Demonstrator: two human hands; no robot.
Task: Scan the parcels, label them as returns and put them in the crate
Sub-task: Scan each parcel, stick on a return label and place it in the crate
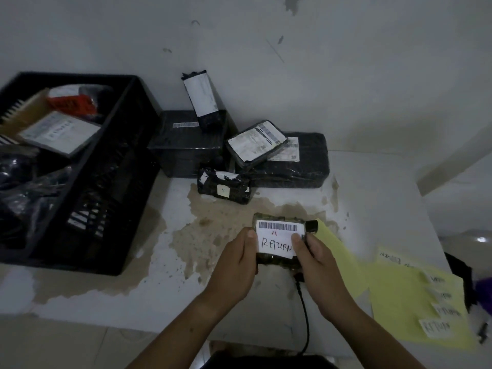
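I hold a small dark parcel (277,237) above the table's middle. It has a white barcode label, and a white sticker reading RETURN (275,245) sits on its face. My left hand (237,265) grips its left edge with the thumb on top. My right hand (316,259) grips its right edge, thumb pressing on the sticker. A black scanner (311,226) with a black cable (303,312) shows just behind my right hand. The black crate (111,182) stands at the left and holds several parcels, one marked RETURN.
Several black wrapped parcels (239,155) are stacked against the wall behind. Yellow sheets (415,304) with white RETURN stickers lie at the right. The white table (159,296) is stained brown in the middle. A dark object (460,275) sits at the table's right edge.
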